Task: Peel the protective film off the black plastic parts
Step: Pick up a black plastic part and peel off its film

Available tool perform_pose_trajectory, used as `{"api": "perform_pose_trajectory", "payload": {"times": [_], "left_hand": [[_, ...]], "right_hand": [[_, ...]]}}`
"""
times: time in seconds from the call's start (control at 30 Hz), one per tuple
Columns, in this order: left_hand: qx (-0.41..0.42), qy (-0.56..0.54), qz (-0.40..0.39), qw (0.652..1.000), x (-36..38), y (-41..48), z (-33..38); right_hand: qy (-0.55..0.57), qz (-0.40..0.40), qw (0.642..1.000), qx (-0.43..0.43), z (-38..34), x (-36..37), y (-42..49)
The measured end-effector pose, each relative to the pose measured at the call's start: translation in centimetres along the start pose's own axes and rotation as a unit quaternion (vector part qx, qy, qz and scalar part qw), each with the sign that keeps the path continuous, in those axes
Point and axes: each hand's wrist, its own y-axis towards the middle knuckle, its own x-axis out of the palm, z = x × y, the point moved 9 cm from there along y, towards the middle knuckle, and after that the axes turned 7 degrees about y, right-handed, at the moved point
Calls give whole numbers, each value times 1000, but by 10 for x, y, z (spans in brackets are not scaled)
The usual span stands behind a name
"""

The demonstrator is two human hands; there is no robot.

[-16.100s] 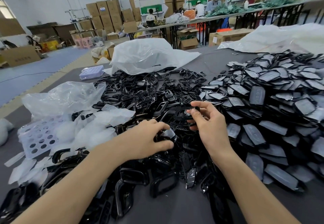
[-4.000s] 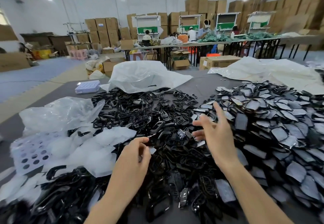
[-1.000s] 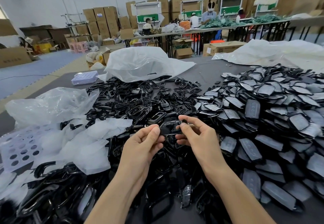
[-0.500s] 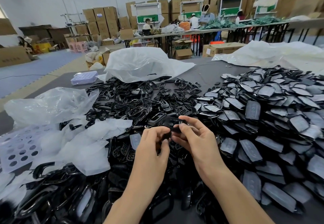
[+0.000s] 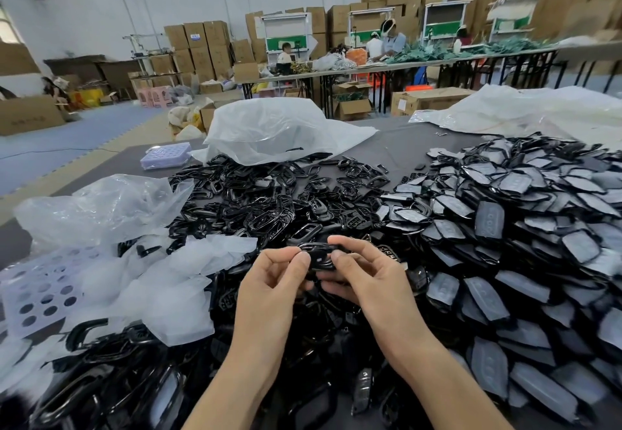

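A small glossy black plastic part [image 5: 318, 256] is held up between both hands over the middle of the table. My left hand [image 5: 274, 281] pinches its left end with thumb and fingertips. My right hand [image 5: 367, 276] grips its right end, thumb on top and fingers curled beneath. Whether film still covers it cannot be told. A heap of bare black frame parts [image 5: 269, 200] lies behind the hands. To the right spreads a big pile of film-covered parts [image 5: 505, 227] with grey matte faces.
Peeled films and clear bags [image 5: 175, 281] lie left of my hands, beside a white perforated tray [image 5: 40, 295]. A large plastic bag [image 5: 279, 130] and a small lilac tray [image 5: 165, 155] sit at the back. More black parts [image 5: 111, 379] crowd the near edge.
Half a second ago my left hand covered the part from above; it now pinches the left end. The part has turned flatter between both hands.
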Motion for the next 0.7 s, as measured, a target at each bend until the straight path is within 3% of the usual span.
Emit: {"api": "perform_pose_trajectory", "payload": {"times": [0.3, 0.5, 0.57, 0.63, 0.7], "left_hand": [[-3, 40, -53, 998, 2, 2, -2], [100, 207, -1, 973, -2, -3, 13], [178, 297, 24, 938, 2, -11, 27], [274, 391, 38, 877, 11, -22, 40], [318, 444, 36, 837, 17, -29, 42]], "right_hand": [[-25, -32, 999, 23, -1, 5, -1], [-63, -41, 997, 13, -2, 6, -3], [-75, -23, 997, 1, -3, 3, -3], [-86, -7, 996, -14, -4, 1, -3], [-98, 3, 995, -29, -5, -1, -3]]}}
